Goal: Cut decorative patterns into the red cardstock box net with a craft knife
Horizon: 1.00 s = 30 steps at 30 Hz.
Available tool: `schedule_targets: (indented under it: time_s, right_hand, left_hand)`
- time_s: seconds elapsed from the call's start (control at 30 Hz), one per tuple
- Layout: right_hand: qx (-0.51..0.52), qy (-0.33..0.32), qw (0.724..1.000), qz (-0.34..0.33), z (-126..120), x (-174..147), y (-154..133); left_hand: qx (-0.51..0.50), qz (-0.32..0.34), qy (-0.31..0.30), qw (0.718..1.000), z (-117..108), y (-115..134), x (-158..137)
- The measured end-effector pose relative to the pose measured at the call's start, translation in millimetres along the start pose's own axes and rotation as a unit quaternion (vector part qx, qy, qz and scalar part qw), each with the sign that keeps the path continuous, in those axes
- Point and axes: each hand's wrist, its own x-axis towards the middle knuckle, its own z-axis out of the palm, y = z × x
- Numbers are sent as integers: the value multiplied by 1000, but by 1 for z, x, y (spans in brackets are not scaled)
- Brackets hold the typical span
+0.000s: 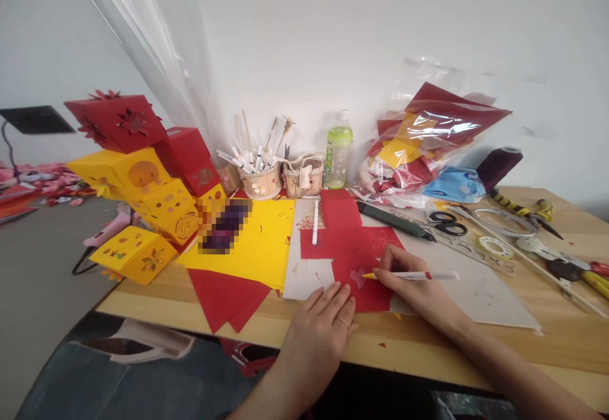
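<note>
My right hand (404, 274) is closed around a slim white pen (440, 275) with a red band and a yellowish tip. Its tip meets a pale pinkish shape (358, 278) on a cross-shaped piece of red paper (345, 249). Faint outlines also mark the paper's right arm. Fingers outstretched, my left hand (321, 325) lies flat at the paper's lower left edge, with a ring on one finger. Under the red paper is a greyish-white board (476, 299). Near the paper's upper left lies a white marker (314, 222).
Left are yellow paper (266, 229), red sheets (228, 296) and stacked cut-out paper boxes (143, 204). Behind stand a pen basket (261, 182), a smaller basket (304, 179) and a green bottle (339, 150). Right are a dark green cutter (394, 220), scissors (447, 223) and a clear ruler (469, 252).
</note>
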Motion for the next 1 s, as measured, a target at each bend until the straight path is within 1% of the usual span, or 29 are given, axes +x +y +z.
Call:
schedule_targets:
  time_s: [0.27, 0.4, 0.57, 0.73, 1.0]
  right_hand:
    - [-28, -3, 1000, -3, 1, -1, 3]
    - [-29, 6, 1000, -8, -1, 0, 6]
    - [-27, 7, 1000, -9, -1, 0, 5]
    - [-21, 4, 1000, -4, 1, 1, 3]
    - [-8, 51, 999, 5, 0, -1, 3]
  left_hand:
    - [2, -3, -11, 1000, -1, 1, -2]
    - [-2, -6, -17, 1000, -1, 1, -2]
    - [0, -5, -5, 1000, -2, 2, -1]
    - [-1, -2, -18, 1000, -2, 1, -2]
    - [-4, 2, -33, 999, -5, 1, -1]
